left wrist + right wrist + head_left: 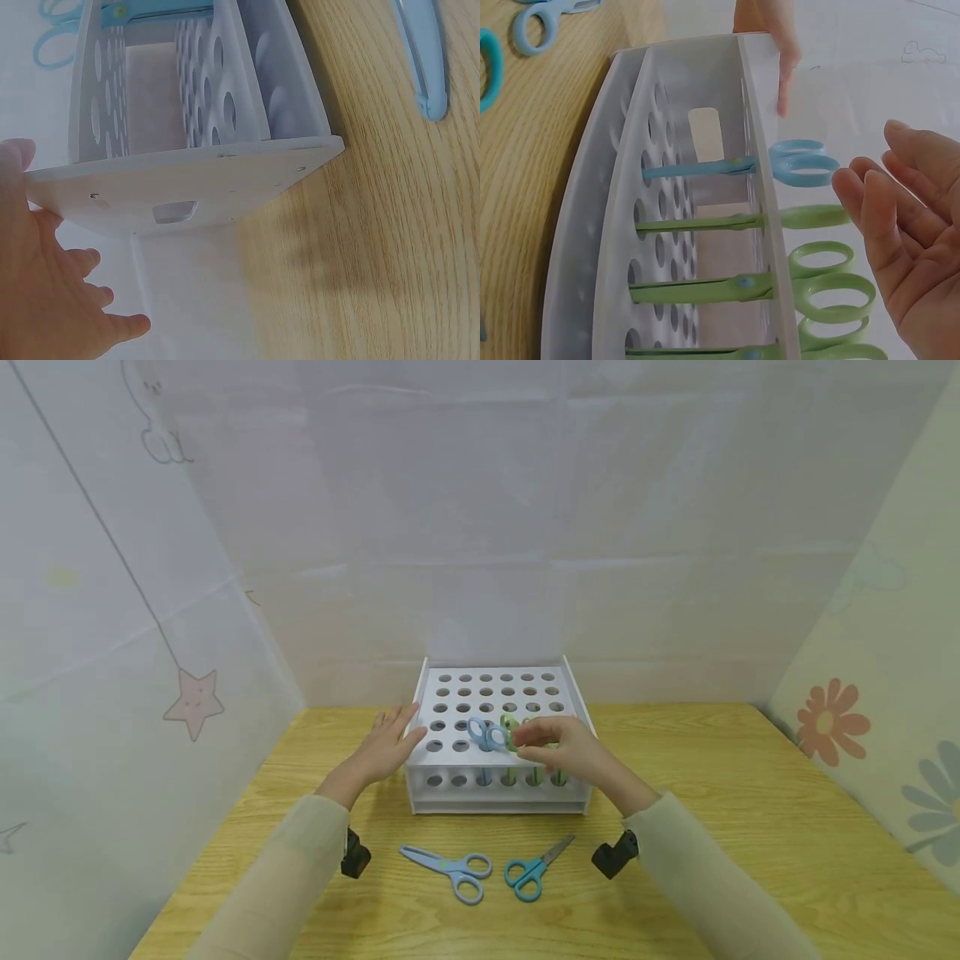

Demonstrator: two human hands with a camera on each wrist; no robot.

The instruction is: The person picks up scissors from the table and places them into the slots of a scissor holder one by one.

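Observation:
A white rack (450, 766) with rows of round holes stands on the table. Light blue scissors (697, 169) hang blades down in its front row, beside several green-handled scissors (705, 291). My left hand (382, 750) lies against the rack's left side, its thumb at the top edge and its other fingers spread in the left wrist view. Over the handles hovers my right hand (922, 240), fingers loosely bent and nothing between them; the blue handles are closest to its fingertips. In front of the rack lie periwinkle scissors (447, 865) and teal scissors (534, 868).
The wooden table (675, 793) extends to both sides of the rack. Behind it hangs a pale cloth backdrop (495, 527). Printed side sheets show a pink star (194, 702) on the left and an orange flower (832, 722) on the right.

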